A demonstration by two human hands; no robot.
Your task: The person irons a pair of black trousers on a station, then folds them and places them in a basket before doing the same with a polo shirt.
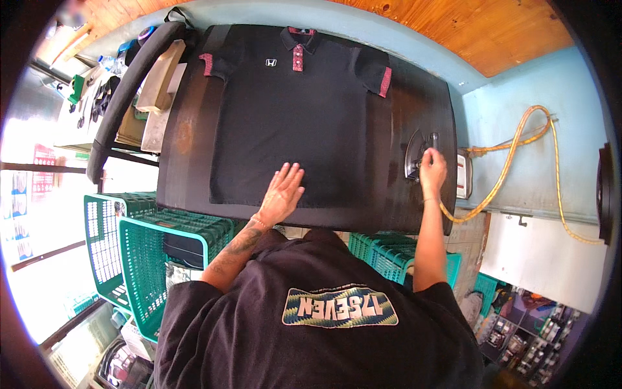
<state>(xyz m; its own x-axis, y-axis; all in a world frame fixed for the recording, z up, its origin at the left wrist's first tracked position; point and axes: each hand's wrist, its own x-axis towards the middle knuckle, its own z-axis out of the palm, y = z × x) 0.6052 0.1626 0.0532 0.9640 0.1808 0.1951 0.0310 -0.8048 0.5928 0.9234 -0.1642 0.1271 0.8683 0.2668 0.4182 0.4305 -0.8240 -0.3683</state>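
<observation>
A black polo shirt (296, 116) lies face up and spread flat on a dark padded ironing table (187, 131), collar at the far side. Its sleeve cuffs and button placket are red patterned, and a small emblem sits on the chest. Near the shirt's hem my left hand (284, 192) rests palm down, fingers extended and close together. Off the shirt, to its right, my right hand (432, 170) is curled over the rear of the handle of a clothes iron (414, 153). The hand hides part of the handle.
A yellow hose (512, 150) loops from the wall at right towards the iron. Green plastic baskets (163, 219) stand at the table's near left, and more baskets (388, 255) at near right. A long padded sleeve arm (131, 97) flanks the left side.
</observation>
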